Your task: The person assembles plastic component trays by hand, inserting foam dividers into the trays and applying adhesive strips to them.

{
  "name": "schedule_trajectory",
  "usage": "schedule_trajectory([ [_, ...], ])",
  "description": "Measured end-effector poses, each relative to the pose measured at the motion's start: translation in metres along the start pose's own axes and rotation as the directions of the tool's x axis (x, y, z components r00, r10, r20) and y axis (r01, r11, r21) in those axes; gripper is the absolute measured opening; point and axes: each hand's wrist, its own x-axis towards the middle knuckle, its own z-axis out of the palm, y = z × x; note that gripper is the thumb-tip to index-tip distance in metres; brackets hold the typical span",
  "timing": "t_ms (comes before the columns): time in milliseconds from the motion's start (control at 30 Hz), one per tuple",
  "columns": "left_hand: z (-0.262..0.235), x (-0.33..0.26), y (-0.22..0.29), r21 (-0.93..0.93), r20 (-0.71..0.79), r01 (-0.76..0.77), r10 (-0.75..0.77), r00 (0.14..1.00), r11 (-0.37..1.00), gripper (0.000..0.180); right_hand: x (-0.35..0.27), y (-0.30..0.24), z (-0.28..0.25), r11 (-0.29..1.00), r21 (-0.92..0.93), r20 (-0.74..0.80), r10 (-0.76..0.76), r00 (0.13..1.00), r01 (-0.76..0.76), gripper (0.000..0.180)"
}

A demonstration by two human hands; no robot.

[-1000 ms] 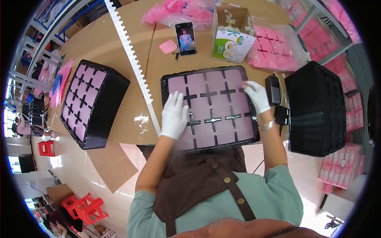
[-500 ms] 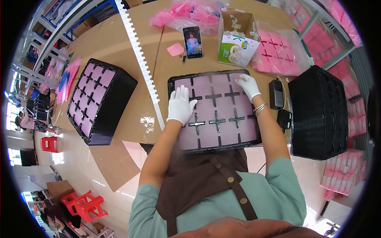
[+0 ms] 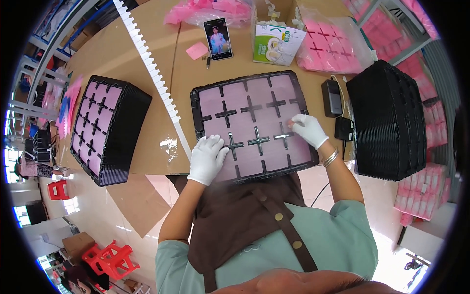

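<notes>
Head view: black tray (image 3: 196,110) lies long axis left-to-right, right end slightly farther away; left hand (image 3: 208,159) spread loosely, empty; right hand (image 3: 309,131) half-curled, hold unclear.

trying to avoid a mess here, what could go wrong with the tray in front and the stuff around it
The tray reaches the near edge of the table, with the left hand at its left side; a pull toward the body might tip it off.

The small black box lies close beside the right-hand tray stack, so a shifted stack could knock it.
</notes>
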Motion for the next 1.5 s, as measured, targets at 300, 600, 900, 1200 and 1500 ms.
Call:
schedule_trajectory([
  [300, -0.002, -0.021, 0.007, 0.002, -0.017, 0.131, -0.131, 0.991, 0.991, 0.057, -0.052, -0.012, 0.008, 0.571, -0.785, 0.018, -0.366, 0.931, 0.24, 0.058],
  [600, -0.005, -0.016, -0.015, -0.19, 0.28, 0.291, -0.233, 0.931, 0.938, 0.062, -0.048, -0.005, 0.007, 0.635, -0.743, 0.009, -0.308, 0.951, 0.212, 0.07],
  [900, 0.002, -0.024, -0.011, -0.186, 0.198, 0.196, -0.159, 0.967, 0.963, 0.073, -0.046, -0.015, 0.018, 0.598, -0.788, -0.024, -0.263, 0.964, 0.144, 0.073],
  [1200, -0.025, -0.024, 0.012, -0.041, 0.225, 0.141, -0.128, 0.966, 0.989, 0.077, -0.034, -0.011, -0.015, 0.748, -0.596, 0.093, -0.298, 0.95, 0.293, 0.053],
  [1500, 0.035, 0.072, -0.045, 0.207, -0.052, 0.185, -0.178, 0.983, 0.961, 0.054, 0.064, -0.022, 0.006, 0.472, -0.864, -0.002, -0.354, 0.935, 0.176, 0.056],
])
